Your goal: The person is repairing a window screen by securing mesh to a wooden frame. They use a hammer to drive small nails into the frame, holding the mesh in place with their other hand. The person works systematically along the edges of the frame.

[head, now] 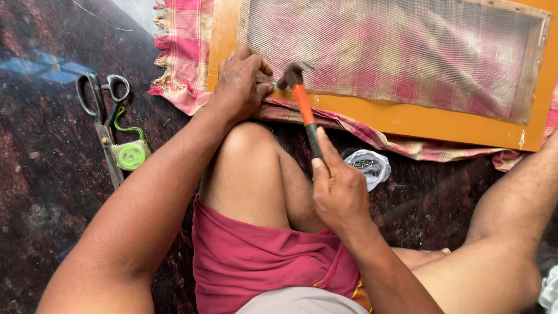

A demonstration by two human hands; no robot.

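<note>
- Dark mottled stone floor (46,192), reddish-black, fills the view; person sits on it, legs spread, red shorts, seen from above.
- Orange frame (407,119) lies flat at the top of the view, on a pink checked cloth (183,52) with a fringed edge at left.
- Fine mesh (395,52) is stretched over the frame's opening; cloth pattern shows through it. A pale wooden strip runs along the mesh's edges, with small fasteners visible down the right side.
- Left hand (241,84) rests on the frame's lower left corner, palm down, fingers bent and close together, tips pressed at the mesh edge. Thumb and forefinger look pinched on something tiny beside the hammer head; too small to tell what.
- Right hand (340,192) is wrapped around the lower, black end of the hammer (303,104), fingers closed on the handle, thumb laid up along it.
- Hammer: orange-and-black handle, metal head. Head sits right at the frame's lower left edge, just beside the left fingertips; slightly blurred.
- Small clear plastic bag (367,166) on the floor just right of the hammer handle, near the right hand, below the frame's bottom edge. Contents dark and small, can't identify.
- Scissors (100,116), black handles, lie on the floor well left of the left arm, blades pointing toward the person.
- Green tape measure (131,154) with a green loop touches the scissors on their right.
</note>
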